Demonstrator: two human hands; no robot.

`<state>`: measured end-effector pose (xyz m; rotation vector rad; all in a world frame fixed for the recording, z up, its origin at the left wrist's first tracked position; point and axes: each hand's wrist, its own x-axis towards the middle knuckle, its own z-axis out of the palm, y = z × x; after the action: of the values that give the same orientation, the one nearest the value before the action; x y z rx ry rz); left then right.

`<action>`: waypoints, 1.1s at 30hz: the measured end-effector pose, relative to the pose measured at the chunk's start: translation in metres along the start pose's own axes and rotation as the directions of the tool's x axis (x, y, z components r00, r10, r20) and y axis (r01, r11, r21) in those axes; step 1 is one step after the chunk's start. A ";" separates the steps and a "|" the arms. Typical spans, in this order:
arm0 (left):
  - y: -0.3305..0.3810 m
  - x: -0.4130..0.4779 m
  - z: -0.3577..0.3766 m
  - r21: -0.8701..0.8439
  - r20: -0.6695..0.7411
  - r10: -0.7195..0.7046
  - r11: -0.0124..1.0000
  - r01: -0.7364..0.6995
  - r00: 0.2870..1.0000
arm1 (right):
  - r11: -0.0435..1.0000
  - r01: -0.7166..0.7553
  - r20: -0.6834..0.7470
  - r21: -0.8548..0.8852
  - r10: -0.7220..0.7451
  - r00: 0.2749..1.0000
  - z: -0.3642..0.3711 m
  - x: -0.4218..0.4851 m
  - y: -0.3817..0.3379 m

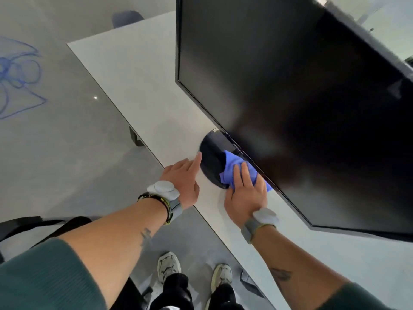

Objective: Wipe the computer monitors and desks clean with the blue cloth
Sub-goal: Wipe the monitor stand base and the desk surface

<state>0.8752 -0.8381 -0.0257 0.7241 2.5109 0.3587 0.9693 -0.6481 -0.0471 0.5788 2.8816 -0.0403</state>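
A large black monitor (290,97) with a dark screen stands on a pale grey desk (138,86). Its round black base (210,162) shows under the lower bezel. My right hand (245,193) lies flat with straight fingers on the blue cloth (232,166), pressing it onto the base just below the screen edge. My left hand (183,180) rests on the desk beside the base, its index finger stretched out to the base's rim.
The desk's front edge runs diagonally past my feet (192,271) on the grey floor. A black chair (33,227) sits at lower left. A blue cable (20,74) lies coiled on the floor at far left. Another chair back (127,17) shows beyond the desk.
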 end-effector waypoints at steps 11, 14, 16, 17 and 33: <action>0.018 -0.017 0.022 0.140 0.057 0.041 0.989 -0.049 0.998 | 0.991 -0.074 0.050 0.116 0.069 0.996 0.015 -0.064 0.066; 0.040 -0.025 0.033 0.192 0.120 0.019 0.980 -0.042 0.993 | 0.909 -0.374 0.126 0.183 0.356 0.926 0.011 -0.061 0.087; 0.052 -0.032 0.042 0.208 0.134 -0.013 0.978 -0.015 0.991 | 0.994 -0.022 0.001 0.108 0.022 1.000 0.020 -0.082 0.056; 0.060 -0.037 0.047 0.224 0.144 -0.001 0.974 -0.031 0.990 | 0.981 0.168 0.032 0.093 -0.172 0.985 0.023 -0.104 0.046; 0.191 -0.080 0.108 0.310 0.331 0.121 0.923 -0.229 0.936 | 0.948 0.273 0.061 0.162 -0.285 0.956 0.038 -0.187 0.236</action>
<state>1.0716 -0.7133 -0.0137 1.0606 2.2353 -0.1358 1.2359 -0.5036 -0.0431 0.1818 2.8701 -0.3209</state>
